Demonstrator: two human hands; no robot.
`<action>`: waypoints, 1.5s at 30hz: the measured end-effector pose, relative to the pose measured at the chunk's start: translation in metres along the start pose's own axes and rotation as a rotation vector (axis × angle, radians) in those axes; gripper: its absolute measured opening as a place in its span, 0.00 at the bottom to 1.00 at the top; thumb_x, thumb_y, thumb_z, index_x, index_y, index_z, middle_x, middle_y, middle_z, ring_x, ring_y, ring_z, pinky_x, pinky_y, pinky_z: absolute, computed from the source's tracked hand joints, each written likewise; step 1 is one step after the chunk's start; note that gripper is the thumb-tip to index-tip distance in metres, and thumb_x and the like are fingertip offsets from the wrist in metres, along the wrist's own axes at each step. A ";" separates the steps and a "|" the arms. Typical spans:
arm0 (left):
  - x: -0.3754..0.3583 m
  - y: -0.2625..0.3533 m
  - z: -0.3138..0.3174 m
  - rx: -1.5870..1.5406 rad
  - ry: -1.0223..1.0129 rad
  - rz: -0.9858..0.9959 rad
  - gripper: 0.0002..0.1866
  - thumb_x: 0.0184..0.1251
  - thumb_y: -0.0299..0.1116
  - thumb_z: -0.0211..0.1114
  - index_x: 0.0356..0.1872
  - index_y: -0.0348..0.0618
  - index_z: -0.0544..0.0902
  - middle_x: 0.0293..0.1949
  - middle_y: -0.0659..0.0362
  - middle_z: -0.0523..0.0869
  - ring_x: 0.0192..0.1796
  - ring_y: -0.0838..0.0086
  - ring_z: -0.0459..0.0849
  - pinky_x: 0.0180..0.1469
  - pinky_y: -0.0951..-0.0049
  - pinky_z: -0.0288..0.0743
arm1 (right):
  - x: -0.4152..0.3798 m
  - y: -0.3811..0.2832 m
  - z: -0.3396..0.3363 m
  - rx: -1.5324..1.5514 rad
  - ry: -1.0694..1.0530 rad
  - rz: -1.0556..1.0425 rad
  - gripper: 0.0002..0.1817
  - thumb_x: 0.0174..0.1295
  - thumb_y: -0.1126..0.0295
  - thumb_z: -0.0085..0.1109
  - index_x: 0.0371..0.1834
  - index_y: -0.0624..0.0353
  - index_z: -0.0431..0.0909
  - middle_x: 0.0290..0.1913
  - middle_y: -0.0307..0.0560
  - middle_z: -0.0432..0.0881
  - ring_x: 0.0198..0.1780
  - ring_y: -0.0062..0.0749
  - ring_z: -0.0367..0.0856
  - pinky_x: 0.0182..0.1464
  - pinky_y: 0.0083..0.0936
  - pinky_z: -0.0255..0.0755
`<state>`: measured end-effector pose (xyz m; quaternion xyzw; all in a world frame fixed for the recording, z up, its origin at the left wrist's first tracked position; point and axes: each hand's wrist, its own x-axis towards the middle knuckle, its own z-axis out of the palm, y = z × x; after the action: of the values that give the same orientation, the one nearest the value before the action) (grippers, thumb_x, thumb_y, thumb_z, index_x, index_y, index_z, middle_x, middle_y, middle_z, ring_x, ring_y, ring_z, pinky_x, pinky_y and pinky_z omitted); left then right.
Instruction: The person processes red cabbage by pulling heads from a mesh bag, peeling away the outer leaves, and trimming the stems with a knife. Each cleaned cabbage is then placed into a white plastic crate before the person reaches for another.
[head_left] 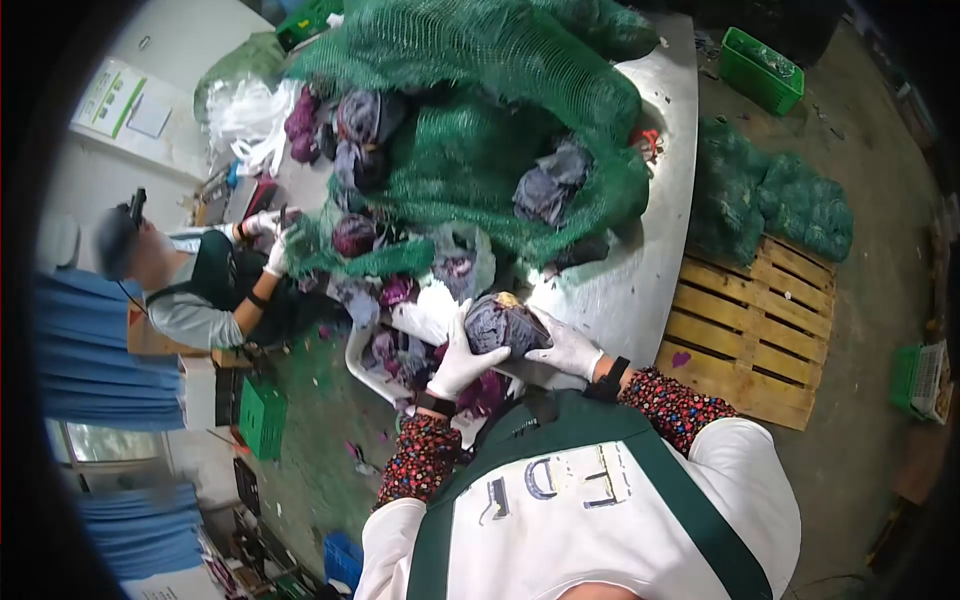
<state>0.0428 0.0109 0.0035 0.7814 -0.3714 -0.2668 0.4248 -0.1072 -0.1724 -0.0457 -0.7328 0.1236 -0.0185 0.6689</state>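
Between my two white-gloved hands is a red cabbage (503, 325) with dark, dusty purple outer leaves and a pale brownish patch on top. My left hand (460, 358) grips its left side, thumb across the front. From the right, my right hand (566, 347) presses its fingers against the cabbage. Just beyond lies a big green mesh sack (450, 150), its mouth spread over the metal table (655, 230). Another red cabbage (552, 182) with loose grey-purple leaves rests in the mesh. Below my left hand, a white-rimmed container (362, 372) holds purple leaves.
Across the table a co-worker (215, 270) in white gloves handles cabbage and mesh. A wooden pallet (750, 325) with full green sacks (770, 195) stands on the floor at right. Green crates (762, 72) sit farther off, another crate (262, 418) at left.
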 end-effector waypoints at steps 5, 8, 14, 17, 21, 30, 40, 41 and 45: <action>-0.019 0.011 0.007 0.141 0.094 -0.035 0.55 0.40 0.40 0.83 0.68 0.32 0.56 0.62 0.45 0.68 0.66 0.61 0.69 0.69 0.64 0.62 | -0.011 -0.025 -0.002 -0.316 0.037 0.088 0.38 0.58 0.60 0.61 0.70 0.60 0.59 0.60 0.65 0.74 0.59 0.54 0.75 0.63 0.39 0.67; -0.023 0.002 0.012 0.089 0.178 -0.070 0.54 0.38 0.44 0.83 0.64 0.34 0.58 0.60 0.44 0.66 0.65 0.56 0.67 0.69 0.63 0.61 | -0.019 -0.010 0.002 -0.365 0.197 0.058 0.27 0.63 0.64 0.53 0.65 0.59 0.64 0.54 0.60 0.78 0.54 0.54 0.78 0.57 0.41 0.71; -0.009 0.019 0.010 0.187 0.172 -0.046 0.59 0.38 0.51 0.82 0.69 0.33 0.56 0.62 0.42 0.66 0.66 0.52 0.66 0.69 0.60 0.63 | -0.030 -0.030 -0.006 -0.838 0.184 -0.208 0.23 0.66 0.60 0.53 0.64 0.50 0.68 0.39 0.49 0.83 0.40 0.47 0.82 0.43 0.38 0.77; 0.000 0.022 0.013 0.214 0.193 -0.076 0.57 0.40 0.49 0.81 0.68 0.30 0.59 0.62 0.40 0.68 0.66 0.53 0.68 0.69 0.61 0.63 | -0.024 -0.038 -0.007 -0.890 0.143 -0.137 0.23 0.64 0.63 0.54 0.62 0.55 0.67 0.35 0.51 0.84 0.36 0.49 0.83 0.37 0.41 0.77; 0.012 0.029 0.012 0.313 0.158 -0.105 0.56 0.39 0.52 0.80 0.66 0.28 0.61 0.59 0.38 0.70 0.63 0.51 0.71 0.66 0.61 0.66 | -0.011 -0.051 -0.004 -0.947 0.009 0.030 0.20 0.64 0.67 0.50 0.57 0.63 0.66 0.31 0.60 0.84 0.33 0.54 0.84 0.36 0.47 0.76; 0.040 0.033 0.013 0.538 0.135 -0.102 0.53 0.39 0.64 0.76 0.61 0.33 0.69 0.53 0.39 0.76 0.55 0.49 0.79 0.57 0.59 0.75 | 0.022 -0.035 -0.015 -1.026 0.067 0.156 0.15 0.64 0.70 0.45 0.50 0.64 0.72 0.36 0.61 0.85 0.38 0.54 0.85 0.40 0.47 0.78; 0.055 0.047 0.008 0.556 0.030 -0.180 0.54 0.36 0.67 0.75 0.61 0.35 0.71 0.52 0.42 0.77 0.55 0.50 0.78 0.55 0.58 0.75 | 0.053 -0.033 -0.027 -0.962 -0.040 0.294 0.14 0.60 0.68 0.49 0.40 0.62 0.83 0.42 0.62 0.84 0.45 0.53 0.84 0.48 0.42 0.77; 0.056 0.058 0.010 0.576 0.008 -0.218 0.53 0.38 0.64 0.76 0.61 0.34 0.71 0.51 0.41 0.78 0.54 0.50 0.79 0.55 0.59 0.76 | 0.059 -0.016 -0.029 -0.975 -0.083 0.275 0.14 0.60 0.68 0.50 0.40 0.63 0.84 0.42 0.62 0.84 0.45 0.53 0.84 0.48 0.42 0.77; 0.034 0.078 0.050 0.799 0.128 -0.044 0.53 0.32 0.59 0.79 0.62 0.40 0.71 0.53 0.47 0.74 0.56 0.52 0.72 0.55 0.57 0.74 | 0.046 -0.003 -0.036 -0.949 -0.033 0.373 0.13 0.58 0.69 0.52 0.38 0.64 0.85 0.43 0.66 0.83 0.47 0.55 0.84 0.50 0.43 0.77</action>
<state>-0.0012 -0.0683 0.0427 0.9077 -0.4018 -0.0613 0.1040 -0.0693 -0.2170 -0.0452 -0.9216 0.2366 0.1711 0.2559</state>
